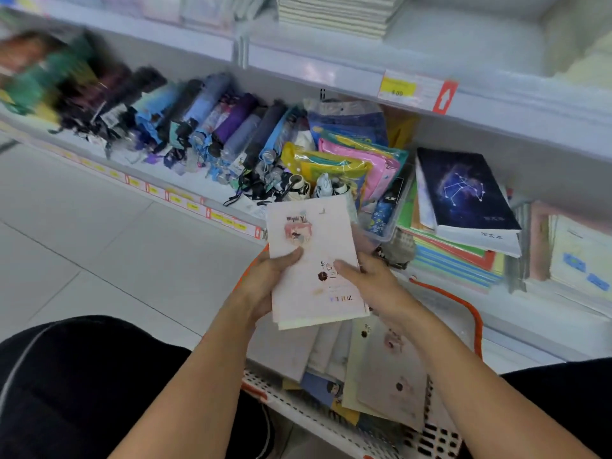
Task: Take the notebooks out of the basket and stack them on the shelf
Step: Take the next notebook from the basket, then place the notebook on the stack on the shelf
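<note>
Both hands are holding a small stack of pale pink notebooks [313, 260] at frame centre, above the basket [331, 415]. The top cover is showing a small pink illustration near its upper left, dark printed characters at mid-right and a coloured line of text near the bottom edge. The left hand [268, 279] is gripping the stack's left edge, thumb curled over the cover; the right hand [371, 279] is gripping the right edge, thumb lying across the characters. More pale notebooks [381, 369] are lying in the white perforated basket toward 6 o'clock. On the shelf [546, 313] toward 3 o'clock, a dark constellation-cover book [463, 190] is topping a coloured pile.
</note>
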